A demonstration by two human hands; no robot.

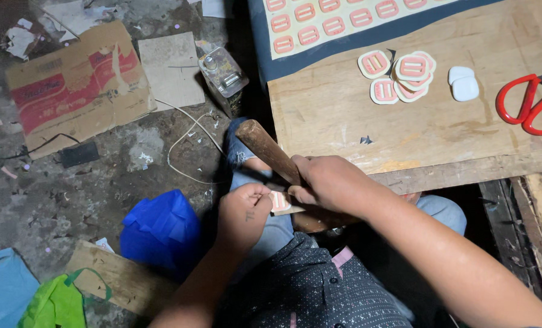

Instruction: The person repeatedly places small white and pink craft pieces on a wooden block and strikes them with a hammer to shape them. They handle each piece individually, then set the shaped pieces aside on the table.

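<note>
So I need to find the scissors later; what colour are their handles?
Red. The scissors lie at the right edge of the wooden board, clearest in the head view.

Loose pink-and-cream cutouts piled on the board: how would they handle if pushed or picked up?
The cutouts look thin and flat, so probably light, likely to slide rather than roll. They overlap, so a push may fan the pile across the wooden board. With slots cut through, they likely flex somewhat; stiffness can't be judged.

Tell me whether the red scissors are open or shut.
Shut: on the red scissors, both handle loops touch and the blades run together toward the frame edge.
</note>
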